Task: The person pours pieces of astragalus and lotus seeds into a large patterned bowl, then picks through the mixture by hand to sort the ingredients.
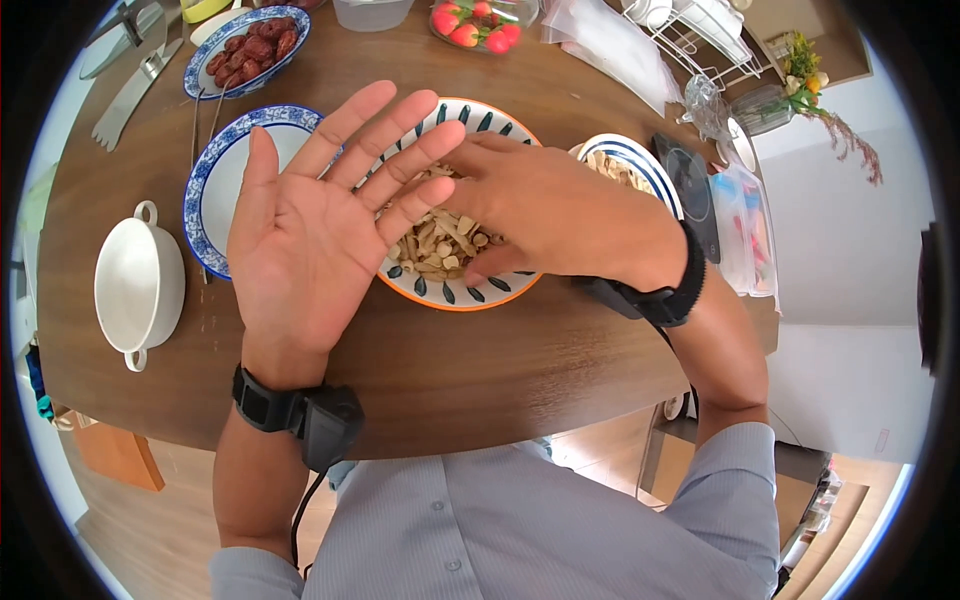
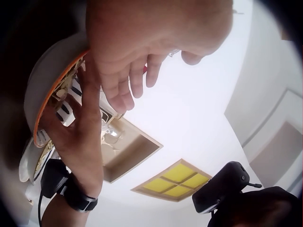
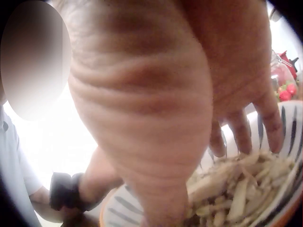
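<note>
My left hand [image 1: 312, 225] is held palm up with its fingers straight, and nothing lies on it. It hangs between a blue-rimmed white plate [image 1: 212, 205] and an orange-rimmed bowl [image 1: 405, 285], overlapping both in the head view. Pale dried root slices [image 1: 440, 245] fill the bowl's middle. Over the bowl, my right hand [image 1: 570, 215] reaches down with fingers and thumb spread apart. In the right wrist view its fingers [image 3: 240, 132] are extended, tips right at the slices [image 3: 236, 194]. Part of the bowl is hidden behind both hands.
A white two-handled dish [image 1: 140, 285] stands at left. Behind are a bowl of dark red dried dates [image 1: 255, 58] and a clear container of strawberry-like red pieces [image 1: 480, 25]. To the right sit a blue-striped bowl [image 1: 655, 175], a black scale [image 1: 690, 190] and a dish rack [image 1: 710, 45].
</note>
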Available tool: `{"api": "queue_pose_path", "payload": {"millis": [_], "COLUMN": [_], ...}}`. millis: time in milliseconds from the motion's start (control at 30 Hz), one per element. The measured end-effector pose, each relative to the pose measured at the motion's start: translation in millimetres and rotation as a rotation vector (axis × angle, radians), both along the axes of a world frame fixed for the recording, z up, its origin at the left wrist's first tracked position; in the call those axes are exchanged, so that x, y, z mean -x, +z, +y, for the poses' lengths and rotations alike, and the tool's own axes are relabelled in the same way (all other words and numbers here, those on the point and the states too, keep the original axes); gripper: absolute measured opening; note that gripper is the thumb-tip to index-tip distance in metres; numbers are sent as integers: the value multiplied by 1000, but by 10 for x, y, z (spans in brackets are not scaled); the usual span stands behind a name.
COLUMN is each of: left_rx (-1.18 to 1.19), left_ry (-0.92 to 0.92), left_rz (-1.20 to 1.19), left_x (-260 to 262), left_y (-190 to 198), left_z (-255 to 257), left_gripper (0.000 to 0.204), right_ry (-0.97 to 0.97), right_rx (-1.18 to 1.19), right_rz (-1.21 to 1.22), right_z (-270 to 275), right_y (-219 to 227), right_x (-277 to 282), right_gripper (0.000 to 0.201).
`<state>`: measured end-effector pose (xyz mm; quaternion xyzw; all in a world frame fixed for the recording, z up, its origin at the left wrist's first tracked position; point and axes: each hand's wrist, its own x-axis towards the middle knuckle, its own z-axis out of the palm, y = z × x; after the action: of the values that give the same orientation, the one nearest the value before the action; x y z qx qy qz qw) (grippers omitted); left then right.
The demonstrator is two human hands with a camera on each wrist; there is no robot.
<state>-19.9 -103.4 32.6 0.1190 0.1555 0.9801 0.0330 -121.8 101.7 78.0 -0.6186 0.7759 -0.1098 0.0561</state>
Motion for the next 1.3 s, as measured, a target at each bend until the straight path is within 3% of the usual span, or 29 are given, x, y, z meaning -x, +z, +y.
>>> {"api": "queue_pose_path", "payload": {"millis": [133, 233, 433, 600, 700, 833, 933, 1033, 1100, 1300], "left_rx": [25, 21, 31, 4, -5, -11, -15, 2, 4, -8], "left_ry": [15, 13, 0, -2, 3, -9, -11, 0, -3, -14], "left_rz": [-30, -22, 14, 18, 12, 24, 22, 15, 20, 25], "left_x": [-4, -4, -6, -15, -23, -16, -16, -17, -15, -11], "left_y": [20, 12, 0, 24, 42, 24, 18, 19, 15, 18], "left_z": [1, -1, -11, -28, -35, -34, -35, -37, -36, -37], "left_gripper": [76, 76, 76, 75, 75, 75, 75, 75, 75, 75], "right_ry": [-15, -61, -42, -87, -27, -21, -7, -69, -76, 16], "right_rx": [49, -39, 66, -76, -10, -19, -2, -86, -44, 69], "right_rz": [89, 48, -71, -187, -105, -175, -3, -43, -97, -245], "right_z": [-39, -51, -33, -81, -71, -63, -81, -100, -87, -73], "right_y": [-7, 75, 30, 181, 81, 8, -21, 54, 60, 45], "right_x": [-30, 5, 156, 154, 113, 74, 43, 31, 66, 192], "right_gripper": [41, 32, 23, 34, 46, 55, 52, 45, 34, 27]}}
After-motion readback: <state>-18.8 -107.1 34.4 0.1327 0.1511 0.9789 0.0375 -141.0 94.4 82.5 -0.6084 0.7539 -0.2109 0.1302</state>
